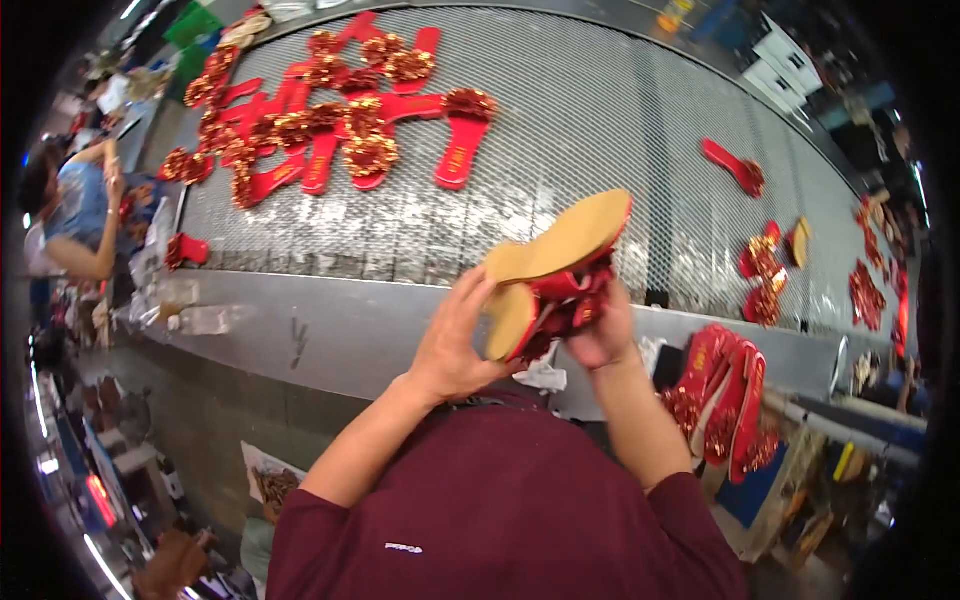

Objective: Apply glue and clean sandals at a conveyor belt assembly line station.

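Note:
My left hand [455, 335] and my right hand [603, 333] together hold a red sandal [555, 270] turned sole-up, its tan sole facing me. My left hand grips the heel end. My right hand grips the red straps and trim under the toe end. The sandal is raised just above the near edge of a wire-mesh conveyor [600, 130].
Several red sandals with gold and red flower trims [330, 120] lie on the mesh at the far left. More sandals [765, 270] lie at the right. A stack of red sandals [725, 395] stands at my right. A person in blue [75, 215] works at the left.

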`<state>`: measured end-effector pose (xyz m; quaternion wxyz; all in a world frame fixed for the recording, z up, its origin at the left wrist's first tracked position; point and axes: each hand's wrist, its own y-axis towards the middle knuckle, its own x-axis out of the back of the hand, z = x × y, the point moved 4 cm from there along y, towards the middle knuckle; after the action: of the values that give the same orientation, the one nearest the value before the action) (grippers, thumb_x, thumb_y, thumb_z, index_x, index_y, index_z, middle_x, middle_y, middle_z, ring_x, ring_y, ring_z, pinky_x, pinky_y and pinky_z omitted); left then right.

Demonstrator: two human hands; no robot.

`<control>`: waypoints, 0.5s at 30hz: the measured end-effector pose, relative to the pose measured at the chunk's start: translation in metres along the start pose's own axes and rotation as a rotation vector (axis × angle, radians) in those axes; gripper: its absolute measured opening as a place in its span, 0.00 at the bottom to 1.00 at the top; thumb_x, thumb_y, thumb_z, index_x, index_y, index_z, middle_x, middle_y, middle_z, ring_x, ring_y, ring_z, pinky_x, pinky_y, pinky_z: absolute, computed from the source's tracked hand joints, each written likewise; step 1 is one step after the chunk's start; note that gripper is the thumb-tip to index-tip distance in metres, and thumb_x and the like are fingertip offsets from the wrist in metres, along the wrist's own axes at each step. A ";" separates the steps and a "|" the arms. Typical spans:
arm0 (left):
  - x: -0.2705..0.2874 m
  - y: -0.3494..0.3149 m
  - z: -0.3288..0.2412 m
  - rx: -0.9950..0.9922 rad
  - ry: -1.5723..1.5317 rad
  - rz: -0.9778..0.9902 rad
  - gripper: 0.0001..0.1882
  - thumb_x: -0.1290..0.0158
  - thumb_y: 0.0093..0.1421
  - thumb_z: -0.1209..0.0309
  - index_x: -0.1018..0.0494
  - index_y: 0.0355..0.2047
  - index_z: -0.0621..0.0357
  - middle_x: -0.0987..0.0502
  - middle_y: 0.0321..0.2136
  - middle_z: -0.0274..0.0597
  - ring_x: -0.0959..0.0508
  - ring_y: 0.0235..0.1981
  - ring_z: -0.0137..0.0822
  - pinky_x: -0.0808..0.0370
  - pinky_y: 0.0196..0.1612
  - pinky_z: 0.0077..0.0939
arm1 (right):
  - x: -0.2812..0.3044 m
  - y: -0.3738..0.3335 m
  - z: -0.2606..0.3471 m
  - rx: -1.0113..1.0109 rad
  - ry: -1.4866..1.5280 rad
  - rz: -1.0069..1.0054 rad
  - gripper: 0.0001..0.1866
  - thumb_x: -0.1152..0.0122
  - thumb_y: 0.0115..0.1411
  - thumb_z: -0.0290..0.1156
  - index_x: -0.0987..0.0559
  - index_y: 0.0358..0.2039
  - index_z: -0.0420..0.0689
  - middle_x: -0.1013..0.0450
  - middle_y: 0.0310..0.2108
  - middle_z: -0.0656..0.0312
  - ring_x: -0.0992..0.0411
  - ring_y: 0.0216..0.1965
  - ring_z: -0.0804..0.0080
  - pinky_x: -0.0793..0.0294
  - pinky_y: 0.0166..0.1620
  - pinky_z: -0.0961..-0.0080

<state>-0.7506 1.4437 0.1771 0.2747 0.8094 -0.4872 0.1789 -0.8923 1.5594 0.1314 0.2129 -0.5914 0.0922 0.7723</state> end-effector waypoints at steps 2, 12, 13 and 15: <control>-0.007 -0.007 0.000 -0.062 -0.013 0.074 0.49 0.30 0.39 0.65 0.43 0.61 0.60 0.39 0.59 0.56 0.40 0.61 0.57 0.41 0.63 0.45 | -0.012 -0.012 -0.025 0.036 0.058 -0.194 0.28 0.65 0.68 0.50 0.39 0.61 0.47 0.32 0.55 0.57 0.33 0.56 0.61 0.35 0.59 0.58; -0.016 -0.021 -0.006 -0.123 0.003 0.216 0.38 0.37 0.43 0.76 0.37 0.57 0.61 0.29 0.52 0.55 0.27 0.51 0.53 0.28 0.52 0.39 | 0.008 -0.047 -0.026 0.049 0.146 -0.242 0.32 0.60 0.63 0.56 0.35 0.59 0.46 0.34 0.57 0.56 0.34 0.57 0.57 0.36 0.59 0.54; -0.016 -0.020 -0.007 -0.133 0.033 0.214 0.36 0.37 0.44 0.76 0.35 0.56 0.61 0.29 0.52 0.54 0.26 0.50 0.52 0.27 0.51 0.38 | 0.010 -0.048 -0.024 0.060 0.175 -0.208 0.35 0.60 0.61 0.59 0.35 0.59 0.47 0.35 0.58 0.55 0.35 0.58 0.54 0.37 0.60 0.52; -0.018 -0.018 -0.010 -0.143 0.055 0.214 0.34 0.38 0.44 0.76 0.34 0.55 0.61 0.28 0.51 0.54 0.25 0.49 0.51 0.26 0.50 0.38 | 0.013 -0.050 -0.022 0.077 0.125 -0.306 0.36 0.57 0.59 0.62 0.34 0.58 0.48 0.34 0.57 0.56 0.35 0.57 0.54 0.35 0.58 0.52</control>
<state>-0.7434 1.4687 0.1704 0.3244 0.7258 -0.5747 0.1940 -0.8539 1.5987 0.1186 0.3446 -0.6367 0.0435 0.6885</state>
